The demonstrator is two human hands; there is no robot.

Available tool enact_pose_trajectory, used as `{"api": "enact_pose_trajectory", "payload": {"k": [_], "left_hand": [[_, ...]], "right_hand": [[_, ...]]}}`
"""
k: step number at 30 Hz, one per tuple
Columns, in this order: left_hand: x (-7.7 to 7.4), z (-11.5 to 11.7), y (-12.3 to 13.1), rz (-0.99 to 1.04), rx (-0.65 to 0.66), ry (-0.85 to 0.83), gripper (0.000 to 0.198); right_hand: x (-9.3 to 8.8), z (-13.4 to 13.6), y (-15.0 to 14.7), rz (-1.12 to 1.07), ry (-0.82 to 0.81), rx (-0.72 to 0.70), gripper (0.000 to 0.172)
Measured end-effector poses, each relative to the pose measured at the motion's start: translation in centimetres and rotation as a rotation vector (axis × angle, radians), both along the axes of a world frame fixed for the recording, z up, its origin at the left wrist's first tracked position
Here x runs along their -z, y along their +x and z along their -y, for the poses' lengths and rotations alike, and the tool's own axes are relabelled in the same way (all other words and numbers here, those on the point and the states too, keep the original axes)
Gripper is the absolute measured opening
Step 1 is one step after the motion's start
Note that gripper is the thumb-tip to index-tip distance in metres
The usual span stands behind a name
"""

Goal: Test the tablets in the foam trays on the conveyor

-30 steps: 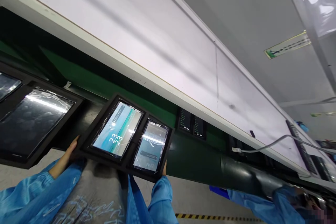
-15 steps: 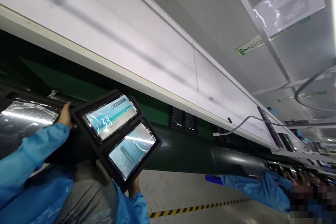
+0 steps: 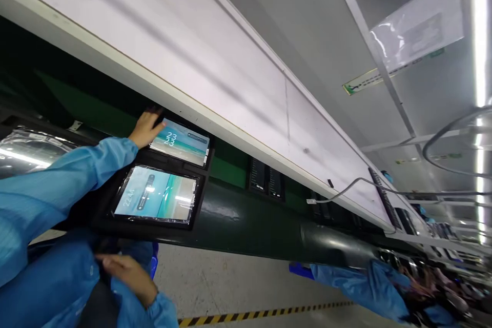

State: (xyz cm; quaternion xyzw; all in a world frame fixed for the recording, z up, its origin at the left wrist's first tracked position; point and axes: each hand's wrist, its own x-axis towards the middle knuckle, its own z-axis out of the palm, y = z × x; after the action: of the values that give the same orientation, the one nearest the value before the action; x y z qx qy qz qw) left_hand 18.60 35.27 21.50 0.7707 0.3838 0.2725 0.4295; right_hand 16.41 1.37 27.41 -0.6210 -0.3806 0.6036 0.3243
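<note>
Head view: the dark tray [image 3: 171, 162] sits left of the frame's centre, its right end meeting the green surface [image 3: 225, 171]. It carries two lit tablets, the upper tablet [image 3: 180, 142] and the lower tablet [image 3: 156, 195], each in its own recess, presumably so that they neither slide nor knock together. Both lie screen up, which leaves the displays readable, and crumpled clear film around the lower one looks meant to guard the glass.

The left hand [image 3: 145, 129] lies over the tray's upper left corner, touching the upper tablet's end, a placement that would steady that corner. Its fingers are spread, the thumb well apart; whether this grip clasps the rim underneath cannot be told. The right hand [image 3: 128, 272], blurred at the lower left, is clear of the tray, its grip loose and released, with nothing visible in it.

Farther out, a film-covered panel [image 3: 31, 148] lies at the left edge, a smaller pair of dark screens [image 3: 265, 178] rests right of centre, and a white shelf [image 3: 230, 61] slants overhead, a grey cable [image 3: 348, 189] hanging across its lower right edge
</note>
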Motion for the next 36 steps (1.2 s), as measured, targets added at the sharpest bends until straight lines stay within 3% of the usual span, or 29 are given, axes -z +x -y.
{"api": "enact_pose_trajectory", "payload": {"k": [2,4,5,7,9,12,16,19,21,24,27,29,32,34,36], "left_hand": [[-0.9,1.8,-0.3,-0.04,0.202,0.145,0.051],[-1.4,3.5,-0.9,-0.079,0.374,0.247,0.043],[-1.5,4.0,-1.2,-0.1,0.42,0.282,0.044],[-1.3,4.7,-1.7,-0.143,0.433,0.324,0.05],[-0.9,4.8,-1.8,-0.184,0.396,0.347,0.056],[-0.5,4.8,-1.6,-0.226,0.376,0.378,0.056],[0.0,4.9,-0.3,-0.244,0.5,0.421,0.045],[0.5,3.7,1.6,-0.257,0.576,0.408,0.036],[0.8,1.9,3.0,-0.285,0.501,0.363,0.038],[1.2,-1.4,4.2,-0.316,0.231,0.267,0.05],[1.8,-2.5,3.1,-0.284,0.005,0.184,0.061],[2.6,-1.0,1.1,-0.246,-0.046,0.133,0.069],[3.8,3.9,-3.1,-0.194,-0.011,0.054,0.076],[4.4,7.9,-6.2,-0.167,0.007,0.006,0.076],[4.8,11.5,-9.1,-0.149,0.014,-0.026,0.079]], "right_hand": [[0.0,1.2,1.9,0.03,0.092,0.11,0.037],[0.3,2.2,4.9,0.263,0.162,0.39,0.047],[0.7,2.5,6.5,0.44,0.165,0.541,0.052],[2.0,2.3,8.8,0.755,0.125,0.607,0.056],[3.6,1.2,9.2,0.912,0.096,0.484,0.062],[4.9,-1.3,6.3,0.924,0.074,0.255,0.078],[3.8,-3.5,2.0,0.782,0.265,-0.098,0.063],[2.4,-3.9,2.0,0.74,0.378,-0.152,0.053],[2.2,-3.9,3.3,0.776,0.363,-0.025,0.044],[2.9,-3.5,5.8,0.818,0.328,0.205,0.031],[4.4,-2.7,8.5,0.856,0.316,0.409,0.029],[5.4,-2.3,10.7,0.889,0.301,0.551,0.031],[6.3,-2.2,14.1,0.933,0.288,0.741,0.04],[6.2,-2.5,15.6,0.933,0.287,0.79,0.045],[5.8,-3.3,15.7,0.906,0.29,0.744,0.043]]}}
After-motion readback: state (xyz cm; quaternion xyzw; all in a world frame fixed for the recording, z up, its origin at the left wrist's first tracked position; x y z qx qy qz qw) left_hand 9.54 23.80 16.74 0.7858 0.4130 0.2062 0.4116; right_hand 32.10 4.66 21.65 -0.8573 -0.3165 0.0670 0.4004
